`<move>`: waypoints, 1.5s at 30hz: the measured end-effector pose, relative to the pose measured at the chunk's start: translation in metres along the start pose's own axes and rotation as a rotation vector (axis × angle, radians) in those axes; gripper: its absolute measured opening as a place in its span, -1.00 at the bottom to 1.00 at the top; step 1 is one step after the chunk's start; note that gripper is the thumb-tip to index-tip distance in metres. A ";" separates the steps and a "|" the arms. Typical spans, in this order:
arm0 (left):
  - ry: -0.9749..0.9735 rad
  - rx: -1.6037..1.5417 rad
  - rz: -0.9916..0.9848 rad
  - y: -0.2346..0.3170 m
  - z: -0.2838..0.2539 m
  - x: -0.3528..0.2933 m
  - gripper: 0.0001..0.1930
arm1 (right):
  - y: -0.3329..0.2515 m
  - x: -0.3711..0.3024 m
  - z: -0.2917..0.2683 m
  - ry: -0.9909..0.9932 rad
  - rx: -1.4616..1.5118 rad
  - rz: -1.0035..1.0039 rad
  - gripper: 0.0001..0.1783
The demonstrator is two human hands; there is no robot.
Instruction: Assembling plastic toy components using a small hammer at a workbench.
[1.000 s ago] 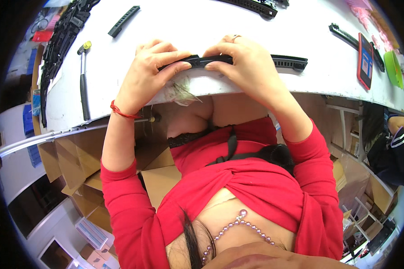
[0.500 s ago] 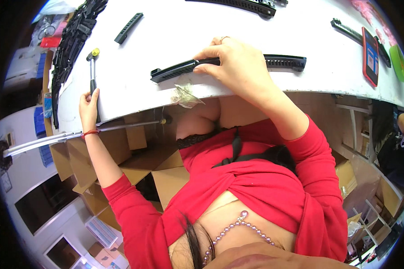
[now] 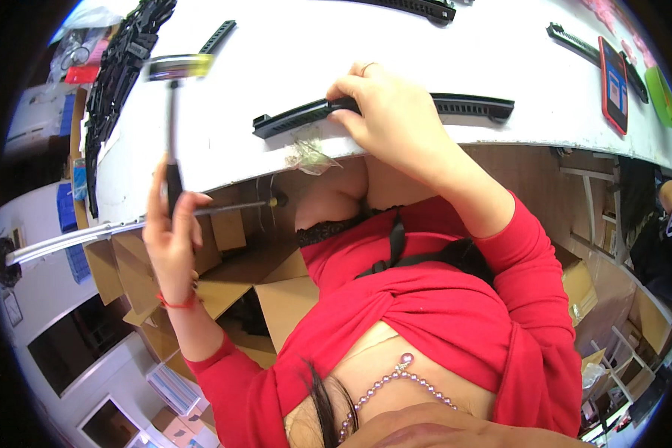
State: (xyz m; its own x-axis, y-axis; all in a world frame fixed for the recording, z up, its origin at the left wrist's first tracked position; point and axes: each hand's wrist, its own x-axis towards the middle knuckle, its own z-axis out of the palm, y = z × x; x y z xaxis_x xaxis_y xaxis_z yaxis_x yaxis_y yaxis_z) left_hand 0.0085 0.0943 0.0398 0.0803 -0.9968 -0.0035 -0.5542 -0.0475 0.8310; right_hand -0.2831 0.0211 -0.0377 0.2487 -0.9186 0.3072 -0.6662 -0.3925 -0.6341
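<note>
My left hand (image 3: 172, 246) is closed round the black grip of a small mallet (image 3: 174, 123), which it holds up by the table's front edge. The mallet's head, yellow at one end, is smeared by motion. A long black slotted plastic strip (image 3: 295, 118) lies along the table near its front edge. Over the middle of this strip, my right hand (image 3: 392, 108) grips it between thumb and fingers, hiding part of it. Just in front of the strip, a crumpled clear plastic bag (image 3: 311, 154) hangs at the table edge.
On the white table (image 3: 276, 52), a pile of black plastic parts (image 3: 123, 82) lines the left side. A short black strip (image 3: 220, 35) lies beyond the mallet. Far right are a red-framed phone (image 3: 613, 86) and a green object (image 3: 661, 97). Cardboard boxes (image 3: 284, 306) stand below.
My left hand has lifted the mallet off the table and its grip now wraps the handle. My right hand stays on the black strip, which has shifted very slightly.
</note>
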 end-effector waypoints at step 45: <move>-0.273 0.308 0.445 0.009 0.098 0.067 -0.70 | 0.008 -0.010 -0.008 0.016 -0.083 -0.076 -0.76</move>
State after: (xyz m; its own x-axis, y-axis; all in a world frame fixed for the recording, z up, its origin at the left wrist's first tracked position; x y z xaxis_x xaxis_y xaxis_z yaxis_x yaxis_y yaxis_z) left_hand -0.0723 0.0204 -0.0076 -0.4069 -0.9041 0.1308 -0.7032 0.4014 0.5868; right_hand -0.2967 0.0278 -0.0402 0.2899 -0.8850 0.3643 -0.7020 -0.4554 -0.5475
